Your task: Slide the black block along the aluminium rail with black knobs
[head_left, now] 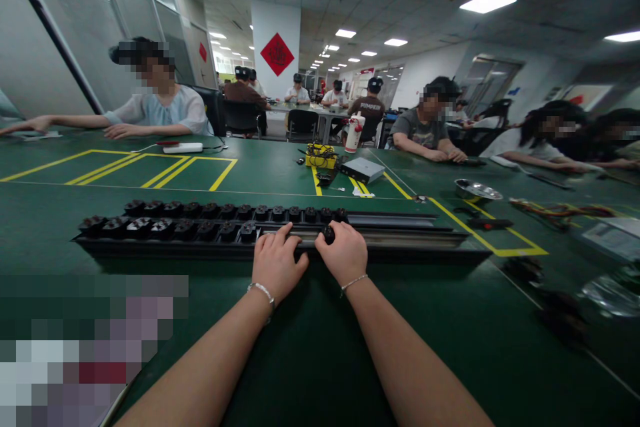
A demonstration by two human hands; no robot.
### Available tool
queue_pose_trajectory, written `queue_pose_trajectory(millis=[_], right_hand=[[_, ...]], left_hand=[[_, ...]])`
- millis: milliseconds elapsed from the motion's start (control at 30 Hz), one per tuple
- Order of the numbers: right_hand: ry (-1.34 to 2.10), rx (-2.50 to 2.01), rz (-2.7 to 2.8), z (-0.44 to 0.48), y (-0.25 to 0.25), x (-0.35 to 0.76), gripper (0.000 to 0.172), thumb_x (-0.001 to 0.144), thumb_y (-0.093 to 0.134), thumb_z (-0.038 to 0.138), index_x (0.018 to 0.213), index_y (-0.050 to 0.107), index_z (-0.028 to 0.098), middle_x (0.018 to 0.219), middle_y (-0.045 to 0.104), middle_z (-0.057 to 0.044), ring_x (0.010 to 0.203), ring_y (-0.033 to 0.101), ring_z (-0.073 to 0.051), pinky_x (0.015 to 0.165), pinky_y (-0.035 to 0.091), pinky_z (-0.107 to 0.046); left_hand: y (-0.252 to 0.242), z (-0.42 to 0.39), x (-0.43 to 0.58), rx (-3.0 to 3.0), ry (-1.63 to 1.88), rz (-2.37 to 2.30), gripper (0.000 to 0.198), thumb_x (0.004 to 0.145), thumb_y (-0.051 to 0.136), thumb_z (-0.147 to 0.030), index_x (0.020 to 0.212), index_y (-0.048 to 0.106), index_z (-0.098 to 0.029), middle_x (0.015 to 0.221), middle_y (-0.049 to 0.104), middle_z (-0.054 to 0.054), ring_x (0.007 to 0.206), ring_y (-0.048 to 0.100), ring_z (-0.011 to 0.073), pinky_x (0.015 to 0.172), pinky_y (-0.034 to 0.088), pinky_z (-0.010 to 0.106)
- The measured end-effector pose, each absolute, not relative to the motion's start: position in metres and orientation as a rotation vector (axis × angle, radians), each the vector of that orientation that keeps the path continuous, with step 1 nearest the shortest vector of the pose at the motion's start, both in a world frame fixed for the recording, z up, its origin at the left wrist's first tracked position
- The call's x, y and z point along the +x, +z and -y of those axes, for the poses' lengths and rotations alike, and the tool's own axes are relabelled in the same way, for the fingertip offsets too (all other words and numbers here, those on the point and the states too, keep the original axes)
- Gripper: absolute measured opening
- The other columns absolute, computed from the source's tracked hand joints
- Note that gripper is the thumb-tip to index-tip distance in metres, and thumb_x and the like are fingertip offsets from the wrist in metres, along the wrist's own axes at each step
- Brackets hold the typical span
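A long black rail [400, 238] with parallel grooves lies across the green table in front of me. Blocky black socket-like modules [185, 230] fill its left part in two rows. My left hand [279, 263] rests on the near groove just right of the front row, its fingers spread and holding nothing. Beside it, my right hand [344, 250] pinches a small black module [329, 235] at the near groove. Whether that module sits in the groove or just above it, I cannot tell.
Behind the rail stand a yellow basket of cables [321, 156], a grey box [363, 170] and a white cup [353, 133]. A metal bowl [477, 190] and wire bundles [555, 210] lie right. Other people sit around the table [425, 347].
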State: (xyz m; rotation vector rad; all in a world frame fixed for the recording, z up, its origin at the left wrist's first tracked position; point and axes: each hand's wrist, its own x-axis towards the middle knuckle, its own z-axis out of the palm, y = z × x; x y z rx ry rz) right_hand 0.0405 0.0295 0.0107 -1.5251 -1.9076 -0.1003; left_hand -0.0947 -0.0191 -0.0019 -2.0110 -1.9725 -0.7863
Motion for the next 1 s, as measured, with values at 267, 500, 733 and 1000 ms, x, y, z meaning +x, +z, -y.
queue_pose_trajectory(millis=[267,500,733,1000], right_hand=[[-0.105,-1.528,1.895,-0.031,0.009,0.041,0.024,0.075,0.048,0.032,0.087,0.063,0.018,0.087,0.066,-0.007,0.094,0.056,-0.021,0.084,0.037,-0.030],[-0.120,-1.510,1.921,-0.032,0.011,0.043,0.022,0.075,0.048,0.032,0.082,0.063,0.018,0.085,0.066,-0.006,0.088,0.057,-0.019,0.080,0.038,-0.028],[-0.145,-1.480,2.003,-0.038,0.012,0.052,0.025,0.075,0.051,0.036,0.086,0.065,0.019,0.088,0.066,-0.005,0.088,0.058,-0.018,0.083,0.039,-0.028],[-0.100,-1.544,1.973,-0.037,0.012,0.051,0.024,0.075,0.052,0.037,0.088,0.065,0.021,0.092,0.066,-0.005,0.090,0.058,-0.018,0.078,0.042,-0.027]], left_hand=[[0.000,0.020,-0.095,-2.022,-0.780,1.995,0.028,0.075,0.051,-0.037,0.097,0.063,-0.026,0.131,0.051,0.003,0.108,0.051,0.0237,0.097,0.032,0.042],[0.000,0.019,-0.095,-2.019,-0.799,1.995,0.028,0.075,0.051,-0.036,0.098,0.063,-0.026,0.131,0.051,0.003,0.107,0.051,0.0236,0.098,0.031,0.042],[0.000,0.019,-0.095,-2.025,-0.801,1.983,0.024,0.075,0.051,-0.036,0.092,0.064,-0.025,0.131,0.051,0.003,0.107,0.051,0.0236,0.097,0.032,0.042],[-0.001,0.019,-0.094,-2.013,-0.800,1.996,0.023,0.075,0.052,-0.035,0.092,0.064,-0.026,0.131,0.051,0.003,0.107,0.051,0.0233,0.097,0.032,0.042]])
